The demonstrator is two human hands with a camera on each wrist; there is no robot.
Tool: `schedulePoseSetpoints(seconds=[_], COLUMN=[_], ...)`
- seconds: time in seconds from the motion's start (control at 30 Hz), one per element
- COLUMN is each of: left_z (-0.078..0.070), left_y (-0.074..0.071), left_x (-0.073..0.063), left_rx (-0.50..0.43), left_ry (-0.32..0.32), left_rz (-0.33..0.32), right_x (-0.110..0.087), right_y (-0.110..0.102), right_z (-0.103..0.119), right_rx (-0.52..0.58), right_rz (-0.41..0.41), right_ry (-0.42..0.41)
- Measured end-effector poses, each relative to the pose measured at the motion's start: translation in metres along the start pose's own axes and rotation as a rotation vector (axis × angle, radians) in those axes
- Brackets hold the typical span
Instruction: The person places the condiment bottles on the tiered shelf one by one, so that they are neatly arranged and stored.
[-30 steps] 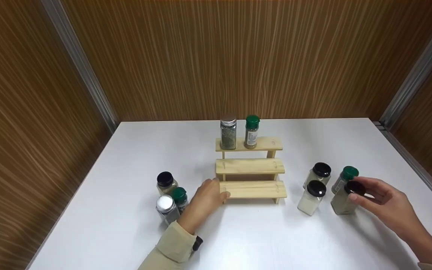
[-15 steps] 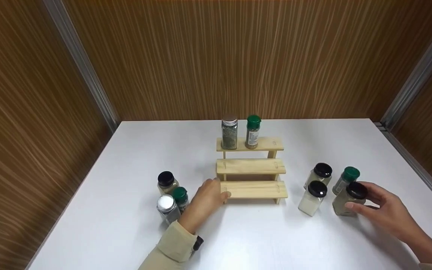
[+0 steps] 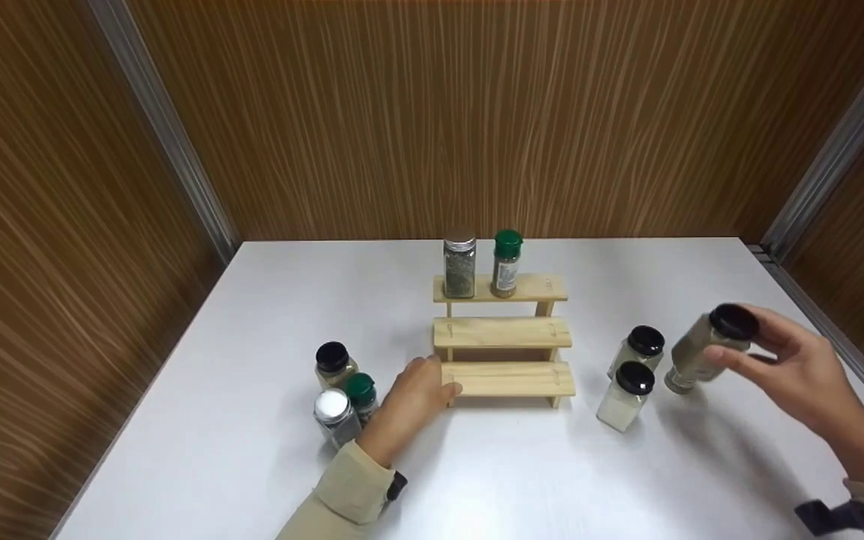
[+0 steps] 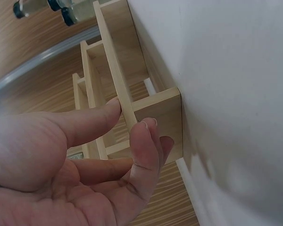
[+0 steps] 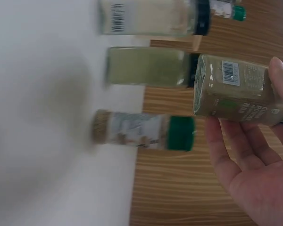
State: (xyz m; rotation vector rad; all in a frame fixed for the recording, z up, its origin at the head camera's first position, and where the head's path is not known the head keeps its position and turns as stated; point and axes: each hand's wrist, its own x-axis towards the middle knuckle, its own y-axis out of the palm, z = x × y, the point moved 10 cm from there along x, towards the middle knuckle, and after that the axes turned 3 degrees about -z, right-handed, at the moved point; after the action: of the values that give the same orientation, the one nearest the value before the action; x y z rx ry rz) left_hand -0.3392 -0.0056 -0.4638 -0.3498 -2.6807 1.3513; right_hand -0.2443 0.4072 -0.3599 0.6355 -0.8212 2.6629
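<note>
My right hand [image 3: 803,375] grips a square glass spice jar [image 3: 696,351] with a black lid, holding it tilted above the table. In the right wrist view, brownish powder, a barcode and printed lettering show on this jar [image 5: 233,89]. Behind it stands a green-capped spice bottle [image 5: 134,129], mostly hidden in the head view. My left hand [image 3: 411,409] pinches the left end of the lowest step of a three-tier wooden rack [image 3: 511,379], thumb on one face and fingers on the other. A silver-capped jar [image 3: 460,270] and another green-capped bottle [image 3: 507,266] stand on the top tier.
Two black-lidded jars, one pale [image 3: 619,409] and one behind it [image 3: 636,356], stand right of the rack. On the left are a black-lidded jar [image 3: 334,364], a green-capped bottle [image 3: 361,394] and a white-capped jar [image 3: 336,420]. Wood-grain panels [image 3: 477,112] enclose the white table [image 3: 522,480].
My right hand has lifted the black-lidded spice jar off the table, moving it up and slightly right, and tilted it. My left hand stays on the rack.
</note>
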Motion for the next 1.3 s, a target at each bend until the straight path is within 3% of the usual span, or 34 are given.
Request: schedulePoseSetpoints(seconds=[0.27, 0.5, 0.67, 1.0, 1.3], left_z=[0.001, -0.001, -0.006, -0.013, -0.017], left_y=[0.000, 0.002, 0.005, 0.009, 0.011], left_x=[0.000, -0.001, 0.000, -0.001, -0.001], left_rx=[0.001, 0.004, 0.006, 0.013, 0.012], left_ry=[-0.019, -0.024, -0.022, -0.021, -0.012], left_rz=[0.008, 0.023, 0.028, 0.055, 0.057], right_x=[0.046, 0.086, 0.106, 0.120, 0.116], right_y=[0.027, 0.075, 0.101, 0.137, 0.142], right_z=[0.031, 0.038, 0.042, 0.041, 0.031], right_rx=[-0.012, -0.084, -0.063, -0.041, -0.025], right_rz=[0.009, 0.095, 0.132, 0.207, 0.249], right_ry=[0.000, 0.090, 0.106, 0.122, 0.172])
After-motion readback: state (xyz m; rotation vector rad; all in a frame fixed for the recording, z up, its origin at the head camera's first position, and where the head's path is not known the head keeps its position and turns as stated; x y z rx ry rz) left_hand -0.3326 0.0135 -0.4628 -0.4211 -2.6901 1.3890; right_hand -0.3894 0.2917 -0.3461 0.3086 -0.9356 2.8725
